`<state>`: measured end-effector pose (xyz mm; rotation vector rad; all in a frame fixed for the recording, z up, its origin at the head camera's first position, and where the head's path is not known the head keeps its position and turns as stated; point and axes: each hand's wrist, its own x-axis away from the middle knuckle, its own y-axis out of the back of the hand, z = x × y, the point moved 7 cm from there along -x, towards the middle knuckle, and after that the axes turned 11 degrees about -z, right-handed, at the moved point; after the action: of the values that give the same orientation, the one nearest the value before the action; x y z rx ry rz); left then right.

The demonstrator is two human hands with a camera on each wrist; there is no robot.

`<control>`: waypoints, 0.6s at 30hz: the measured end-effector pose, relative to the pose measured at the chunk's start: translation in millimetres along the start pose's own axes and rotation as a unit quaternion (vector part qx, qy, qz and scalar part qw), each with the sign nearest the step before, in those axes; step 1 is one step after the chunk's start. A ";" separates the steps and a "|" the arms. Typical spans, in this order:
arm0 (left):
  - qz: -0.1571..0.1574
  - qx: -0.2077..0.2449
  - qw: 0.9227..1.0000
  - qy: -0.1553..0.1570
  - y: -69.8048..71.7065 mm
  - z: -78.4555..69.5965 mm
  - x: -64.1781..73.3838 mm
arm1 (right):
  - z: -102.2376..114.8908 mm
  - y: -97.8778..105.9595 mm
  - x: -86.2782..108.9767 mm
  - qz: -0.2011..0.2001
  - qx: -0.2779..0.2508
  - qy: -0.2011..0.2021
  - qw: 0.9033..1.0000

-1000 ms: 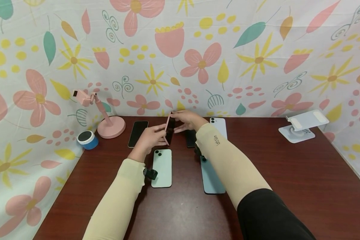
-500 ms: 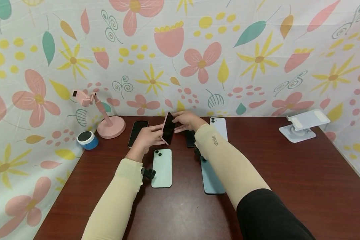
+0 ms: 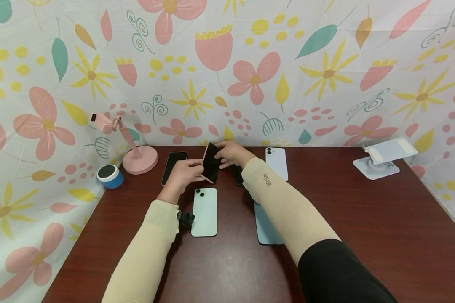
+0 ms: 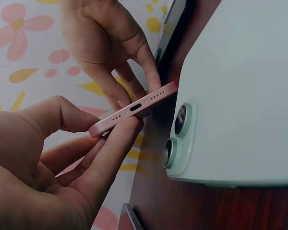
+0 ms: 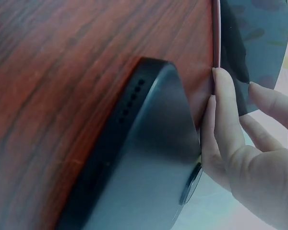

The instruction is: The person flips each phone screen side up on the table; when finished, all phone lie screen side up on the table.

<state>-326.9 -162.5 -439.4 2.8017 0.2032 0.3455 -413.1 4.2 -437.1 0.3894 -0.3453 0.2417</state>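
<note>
A pink smartphone [image 3: 210, 165] is held between both hands above the table, tilted, its black screen facing up toward the head camera. My left hand [image 3: 182, 174] pinches its lower left side, thumb on one face and fingers beneath, as the left wrist view shows beside the charging port edge of the phone [image 4: 134, 108]. At the upper right edge, my right hand [image 3: 233, 154] grips it; the right wrist view has fingers along the edge and one fingertip at the screen [image 5: 266, 52]. Below lies a mint green phone [image 3: 204, 212], camera side up, under my left wrist.
A black-screened phone [image 3: 173, 165] lies left; a dark phone [image 3: 238, 176] is partly hidden by my right hand. A pale lavender phone [image 3: 276, 162] and a blue phone [image 3: 267, 225] flank my right forearm. A pink stand [image 3: 140, 160], blue jar [image 3: 111, 179] and white stand [image 3: 383, 158] stand farther out.
The pink phone has turned from nearly edge-on to showing its screen more fully, its top swinging left. Both hands keep hold of it, the left one shifting slightly left.
</note>
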 end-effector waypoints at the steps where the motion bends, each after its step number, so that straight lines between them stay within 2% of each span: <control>1: -0.003 -0.006 1.000 -0.001 0.4 0.2 -0.2 | -0.1 -0.2 -0.2 -0.002 0.003 0.002 1.000; 10: -0.022 -0.075 0.997 0.000 4.5 0.8 5.6 | -3.0 -2.9 -2.1 -0.007 0.025 0.011 1.000; 18: -0.025 -0.135 0.991 -0.007 4.3 -1.8 2.2 | -1.9 -0.5 -0.1 -0.012 0.027 0.016 0.999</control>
<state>-324.8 -165.7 -435.9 2.5273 0.2067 0.3148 -412.5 4.5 -438.9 0.4422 -0.3032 0.2330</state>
